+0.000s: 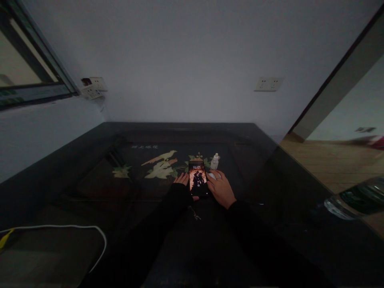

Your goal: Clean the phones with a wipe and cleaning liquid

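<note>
A smartphone [198, 178] with a lit screen reading 15:01 lies on the dark tabletop between my hands. My left hand [182, 180] grips it at the left side, fingers along the edge and thumb at the lower edge. At the phone's right edge, my right hand [222, 189] is bent over a small white thing [214, 175], partly hidden under the fingers; its kind cannot be made out. Just beyond the right hand stands a small white bottle [215, 161] with a narrow cap. Nearer to me lies a small silver metal item [195, 215], perhaps keys.
The glossy black table [168, 134] bears a bird-and-leaf picture [160, 168] and meets the wall. A clear bottle [357, 200] lies or leans at the right edge. A white cable [69, 226] curves at lower left. Wall sockets [268, 84] are above.
</note>
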The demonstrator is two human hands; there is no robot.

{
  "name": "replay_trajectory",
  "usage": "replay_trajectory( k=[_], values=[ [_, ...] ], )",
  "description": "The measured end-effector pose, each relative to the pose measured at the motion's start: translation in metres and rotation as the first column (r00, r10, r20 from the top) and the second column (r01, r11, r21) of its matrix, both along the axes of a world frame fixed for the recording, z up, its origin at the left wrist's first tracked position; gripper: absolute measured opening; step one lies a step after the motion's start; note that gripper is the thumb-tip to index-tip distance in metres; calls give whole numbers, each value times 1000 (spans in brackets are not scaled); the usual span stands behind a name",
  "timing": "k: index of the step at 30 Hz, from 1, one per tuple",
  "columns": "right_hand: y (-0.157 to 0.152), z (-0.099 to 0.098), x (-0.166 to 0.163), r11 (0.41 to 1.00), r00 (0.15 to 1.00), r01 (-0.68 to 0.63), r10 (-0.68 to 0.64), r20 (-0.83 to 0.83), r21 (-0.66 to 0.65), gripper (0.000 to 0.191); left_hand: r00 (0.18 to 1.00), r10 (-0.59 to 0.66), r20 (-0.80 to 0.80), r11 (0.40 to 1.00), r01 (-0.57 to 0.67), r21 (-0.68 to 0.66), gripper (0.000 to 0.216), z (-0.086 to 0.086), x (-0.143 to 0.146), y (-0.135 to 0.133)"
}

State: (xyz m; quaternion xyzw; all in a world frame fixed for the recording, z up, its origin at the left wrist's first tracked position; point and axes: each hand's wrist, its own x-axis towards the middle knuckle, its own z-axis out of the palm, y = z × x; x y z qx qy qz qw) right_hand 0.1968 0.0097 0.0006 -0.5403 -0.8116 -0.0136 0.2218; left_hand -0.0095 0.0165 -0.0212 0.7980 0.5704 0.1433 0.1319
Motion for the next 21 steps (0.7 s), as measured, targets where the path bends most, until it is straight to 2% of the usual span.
replay_trajectory(
  k=[8, 10, 14, 17, 21],
  values=[
    [-1, 2, -1, 999, 999, 15, -14, -32, 32, 36, 1000, -10, 18, 1000, 10, -14, 115, -3, -2, 2],
    [-2, 3, 0, 999, 999, 29, -27, -45, 41, 35, 993, 66, 100, 998, -67, 8, 101, -2, 0, 2],
    [-3, 5, 0, 997, 996, 49, -44, -73, 65, 33, 934, 231, 272, 967, -252, 44, 57, -2, 4, 11],
    [-4, 6, -2, 996, 995, 51, -44, -92, 78, 32, 908, 272, 318, 947, -311, 78, 46, -3, 6, 28],
    [-10, 8, -5, 995, 994, 46, -37, -101, 87, 32, 879, 308, 364, 924, -367, 104, 42, -3, 13, 60]
  ],
)
